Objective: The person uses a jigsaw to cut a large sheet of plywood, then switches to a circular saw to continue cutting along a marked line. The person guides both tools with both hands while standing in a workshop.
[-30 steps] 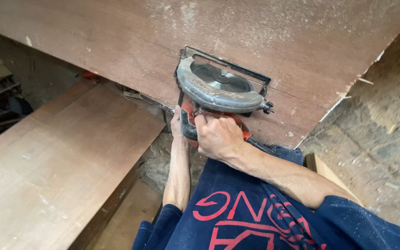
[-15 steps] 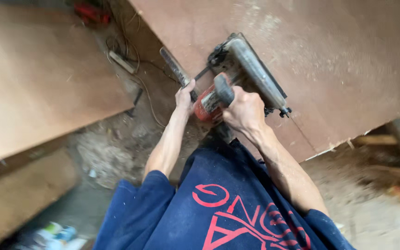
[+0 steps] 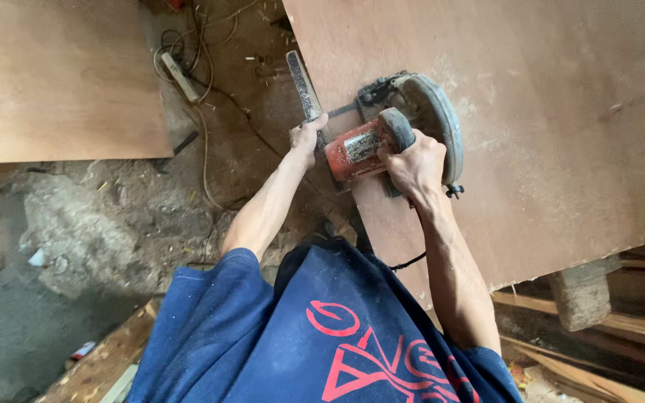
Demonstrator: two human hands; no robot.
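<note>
At the edge of the big plywood sheet (image 3: 531,134) sits a red circular saw (image 3: 390,134). The right hand (image 3: 412,160) grips its handle tight. The left hand (image 3: 306,138) pinches a thin wood strip (image 3: 301,86) beside it. Cords and a power strip (image 3: 181,76) lie on the dirty floor (image 3: 91,224).

Both hands (image 3: 412,166) clenched, arms extended forward.

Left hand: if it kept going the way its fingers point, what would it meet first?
The left hand already touches the narrow dusty metal guide bar at the brown plywood sheet's edge; further on, probably littered ground.
</note>
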